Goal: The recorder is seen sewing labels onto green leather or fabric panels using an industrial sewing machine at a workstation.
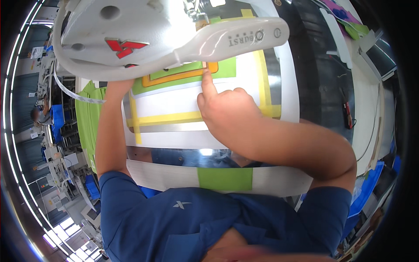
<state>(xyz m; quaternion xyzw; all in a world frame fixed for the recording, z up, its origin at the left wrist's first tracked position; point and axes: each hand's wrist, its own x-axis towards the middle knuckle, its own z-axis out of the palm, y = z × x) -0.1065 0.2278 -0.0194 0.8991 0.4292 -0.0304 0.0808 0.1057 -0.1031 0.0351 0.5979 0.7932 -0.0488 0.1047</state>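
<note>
My right hand [227,105] has its index finger stretched out, the tip touching an orange rectangular frame [174,78] on a piece of green fabric [227,70]. Its other fingers are curled in, and I see nothing held in them. The fabric lies on a white sheet [170,102] edged with yellow tape [174,118]. At the left, my left hand [120,87] reaches under a white machine head [144,26], probably a sewing machine. Only the wrist side of it shows; the fingers are hidden behind the machine's pale curved arm [235,39].
Green fabric [87,126] hangs at the left of the work surface. A red-handled tool [348,114] lies on the pale table at the right. A white strip with a green patch [224,179] runs along the near edge. Other workstations line the far left.
</note>
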